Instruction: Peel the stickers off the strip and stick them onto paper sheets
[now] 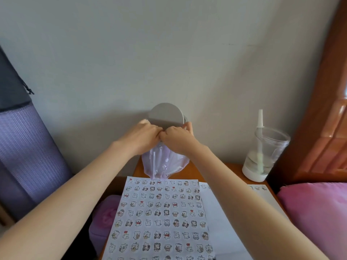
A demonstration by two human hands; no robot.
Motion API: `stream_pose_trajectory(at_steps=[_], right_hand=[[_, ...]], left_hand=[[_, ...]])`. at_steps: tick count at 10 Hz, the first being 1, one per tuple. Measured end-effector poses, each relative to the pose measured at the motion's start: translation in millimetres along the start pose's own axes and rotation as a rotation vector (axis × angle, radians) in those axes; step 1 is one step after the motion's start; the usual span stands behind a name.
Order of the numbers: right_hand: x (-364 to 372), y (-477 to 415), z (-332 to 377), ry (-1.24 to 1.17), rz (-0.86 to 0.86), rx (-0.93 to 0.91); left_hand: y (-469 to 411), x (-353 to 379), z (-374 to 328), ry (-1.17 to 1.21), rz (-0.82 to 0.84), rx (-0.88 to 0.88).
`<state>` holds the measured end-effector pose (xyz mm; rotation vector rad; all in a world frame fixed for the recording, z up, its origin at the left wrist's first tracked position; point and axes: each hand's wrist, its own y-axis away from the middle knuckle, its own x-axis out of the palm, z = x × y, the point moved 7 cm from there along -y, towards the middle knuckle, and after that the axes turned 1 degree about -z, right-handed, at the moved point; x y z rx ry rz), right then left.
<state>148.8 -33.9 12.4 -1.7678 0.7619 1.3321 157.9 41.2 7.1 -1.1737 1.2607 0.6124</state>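
Note:
A paper sheet [159, 218] covered with several rows of small cartoon stickers lies on the wooden table [199, 171]. To its right lie white sheets [223, 222] with a few stickers along their top edge. Both hands are raised at the far end of the table. My left hand [142, 136] and my right hand [176, 136] meet knuckle to knuckle and pinch the gathered top of a thin purple plastic bag [163, 162] that hangs down onto the sheet's far edge. What the fingertips hold inside the pinch is hidden. No sticker strip is visible.
A grey round object [166, 115] stands against the wall behind my hands. A clear plastic cup with a straw [262, 156] stands at the table's far right. A purple mat [28, 156] leans at left; a pink cushion [317, 212] and wooden bed frame are at right.

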Motion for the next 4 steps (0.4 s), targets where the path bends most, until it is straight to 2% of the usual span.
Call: stream_pose_trajectory(at_steps=[1, 2, 3, 4], right_hand=[[-3, -3, -16, -0.318, -0.077, 0.135], [-19, 9, -32, -0.546, -0.327, 0.178], [-33, 22, -40, -0.616, -0.403, 0.187], [-47, 39, -54, -0.721, -0.484, 0.267]], left_hand=[[-5, -9, 8, 0.123, -0.056, -0.033], [0, -30, 5, 0.184, -0.261, 0.02], [6, -42, 10, 0.103, -0.335, -0.028], [21, -64, 13, 0.186, -0.421, -0.134]])
